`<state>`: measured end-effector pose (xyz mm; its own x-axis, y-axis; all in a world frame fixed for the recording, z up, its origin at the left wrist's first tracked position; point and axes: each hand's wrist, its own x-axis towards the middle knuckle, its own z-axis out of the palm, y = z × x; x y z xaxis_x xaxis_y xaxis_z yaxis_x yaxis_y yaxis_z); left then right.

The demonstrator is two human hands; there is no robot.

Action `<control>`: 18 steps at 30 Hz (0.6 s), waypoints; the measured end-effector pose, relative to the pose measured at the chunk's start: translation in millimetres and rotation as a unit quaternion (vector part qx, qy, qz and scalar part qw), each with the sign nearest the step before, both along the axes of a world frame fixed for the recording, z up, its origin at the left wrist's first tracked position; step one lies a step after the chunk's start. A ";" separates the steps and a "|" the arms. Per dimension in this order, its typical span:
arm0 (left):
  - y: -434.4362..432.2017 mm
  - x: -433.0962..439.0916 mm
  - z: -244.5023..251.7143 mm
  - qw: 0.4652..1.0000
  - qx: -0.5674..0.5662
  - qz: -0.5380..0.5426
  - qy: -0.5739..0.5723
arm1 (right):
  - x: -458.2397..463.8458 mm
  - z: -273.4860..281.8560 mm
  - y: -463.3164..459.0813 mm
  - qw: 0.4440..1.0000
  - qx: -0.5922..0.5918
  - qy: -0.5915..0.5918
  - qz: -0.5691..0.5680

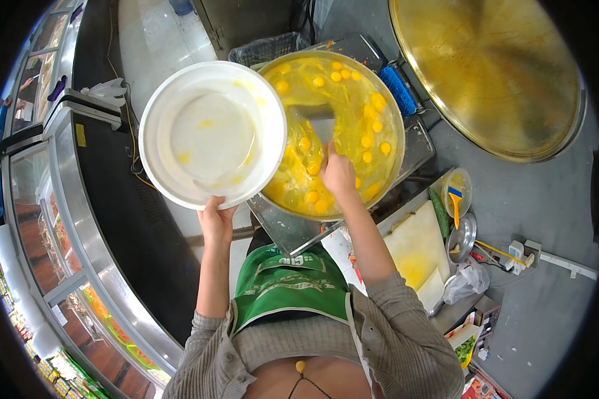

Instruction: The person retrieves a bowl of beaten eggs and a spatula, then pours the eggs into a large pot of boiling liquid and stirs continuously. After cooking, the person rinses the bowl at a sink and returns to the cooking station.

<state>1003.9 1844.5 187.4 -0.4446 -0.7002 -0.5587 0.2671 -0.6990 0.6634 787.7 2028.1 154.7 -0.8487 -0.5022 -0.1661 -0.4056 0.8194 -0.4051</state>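
Note:
My left hand point(218, 219) grips the near rim of a white plastic basin point(214, 137), tilted to the left of a large round metal pan point(402, 144). Traces of yellow egg cling inside the basin. The pan holds raw egg point(349, 124), partly mixed, with several whole yolks, mostly along the right and far sides. My right hand point(337, 169) is closed around a tool over the egg; the wide flat metal blade point(322, 122) of a scraper or spatula shows beyond my fingers, and its handle is mostly hidden in my fist.
A large round metal lid or pan point(489, 75) stands at the upper right. A blue brush point(398, 90) lies beside the egg pan. At right are a cutting board point(419, 244), a cucumber point(438, 212) and a pastry brush point(455, 207) on a tub. A glass display case point(45, 209) runs along the left.

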 end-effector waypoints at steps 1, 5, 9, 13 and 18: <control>1.5 0.5 0.7 1.000 -0.004 0.005 -0.014 | -7.4 -7.9 2.2 0.999 -0.022 0.037 -0.008; 5.8 6.0 4.3 0.999 -0.019 0.013 -0.031 | -30.4 -24.0 29.3 0.999 0.010 -0.009 -0.031; 4.2 14.1 5.3 1.000 -0.011 0.003 -0.006 | -54.5 -10.4 22.7 0.998 -0.047 0.031 -0.038; 3.5 16.3 3.1 1.000 -0.012 0.016 -0.023 | -76.5 -3.1 -13.5 0.999 -0.020 0.025 -0.034; 4.6 17.6 0.1 1.000 -0.006 0.021 -0.003 | -59.6 -8.3 24.1 1.000 0.013 -0.008 0.008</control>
<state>1021.5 1849.1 187.5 -0.4108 -0.7255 -0.5522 0.2927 -0.6785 0.6737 728.1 2052.2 146.4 -0.8379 -0.5107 -0.1926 -0.4118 0.8231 -0.3912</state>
